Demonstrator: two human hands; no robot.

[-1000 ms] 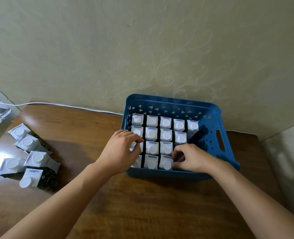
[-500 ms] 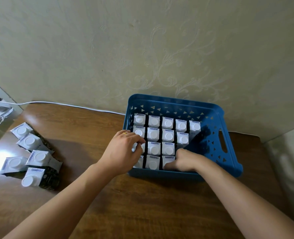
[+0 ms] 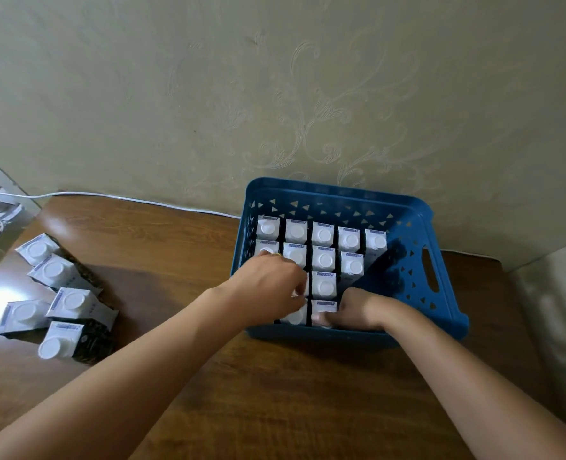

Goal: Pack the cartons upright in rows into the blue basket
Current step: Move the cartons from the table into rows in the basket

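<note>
In the head view, the blue basket [image 3: 441, 220] is seen standing on the wooden counter [image 3: 308, 393] against the wall, with cartons packed upright in rows from its left side. The far row is filled with five, the next with four, and the nearer rows are shorter, so that the right part of the basket floor is left bare.

The left hand [image 3: 268, 283] is laid over the cartons of the near-left rows, its fingers curled down onto a carton top; whether anything is pinched cannot be told. The right hand [image 3: 358, 310] is lowered inside the near wall, its fingers pressed together against the side of the front-row carton [image 3: 324, 310], which appears to be pushed leftward into line. The step in hand is judged to be the squaring of the near rows. It is best done with the neighbours steadied from above while the carton is slid flush, kept upright, so that no gap is left between columns.

Open room is found to the right of the hand, up to the handle wall [image 3: 427, 270]. The near rim is crossed by both wrists and should be cleared on withdrawal. Five loose cartons [image 3: 72, 302] are lying on the counter well to the left, near its edge, waiting to be fetched.
</note>
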